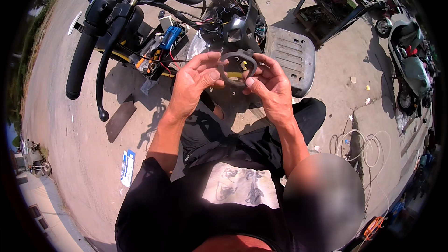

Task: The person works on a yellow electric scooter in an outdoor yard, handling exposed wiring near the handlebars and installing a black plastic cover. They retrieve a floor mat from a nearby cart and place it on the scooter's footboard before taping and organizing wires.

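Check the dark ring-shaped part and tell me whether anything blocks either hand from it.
Nothing visible does. The left hand and the right hand already hold the dark ring-shaped part from opposite sides, with no other object showing between fingers and ring.

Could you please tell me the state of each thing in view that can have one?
Dark ring-shaped part: held between both hands.
Left hand: gripping its left side.
Right hand: gripping its right side.
Lever: released, apart from the handlebar grip.
Dark flat piece: lying on the ground.
Blue-and-white packet: lying on the ground.
Scooter at far right: standing upright.
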A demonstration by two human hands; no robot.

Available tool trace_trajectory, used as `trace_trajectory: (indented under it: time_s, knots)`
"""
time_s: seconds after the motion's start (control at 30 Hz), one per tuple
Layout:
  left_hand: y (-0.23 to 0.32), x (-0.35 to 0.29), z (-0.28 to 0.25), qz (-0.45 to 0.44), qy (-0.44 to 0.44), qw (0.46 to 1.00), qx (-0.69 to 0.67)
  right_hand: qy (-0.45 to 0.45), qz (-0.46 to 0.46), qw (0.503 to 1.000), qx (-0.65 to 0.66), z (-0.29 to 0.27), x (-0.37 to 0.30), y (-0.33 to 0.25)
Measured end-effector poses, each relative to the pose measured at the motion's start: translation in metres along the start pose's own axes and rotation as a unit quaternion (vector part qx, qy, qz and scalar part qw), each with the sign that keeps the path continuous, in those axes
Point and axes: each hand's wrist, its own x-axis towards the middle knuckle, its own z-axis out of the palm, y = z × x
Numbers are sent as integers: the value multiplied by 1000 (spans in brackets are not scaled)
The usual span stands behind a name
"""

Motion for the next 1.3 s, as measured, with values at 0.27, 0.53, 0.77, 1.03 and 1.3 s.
trace_trajectory:
  time_s: [0.27,0.53,0.77,1.03,1.3]
  knots:
    - [11,31,23,29,38,999,5,5,-45,999,-15,2,44,-40]
    - [33,57,41,235,84,893,374,-4,-61,995,-80,-14,119,-40]
    - [39,97,35,318,33,732,601,-7,-72,992,-102,-13,150,-31]
    - [36,116,36,286,27,743,605,27,-58,986,-157,-27,153,-34]
    - [30,130,45,351,40,709,610,98,-118,953,-262,-46,150,6]
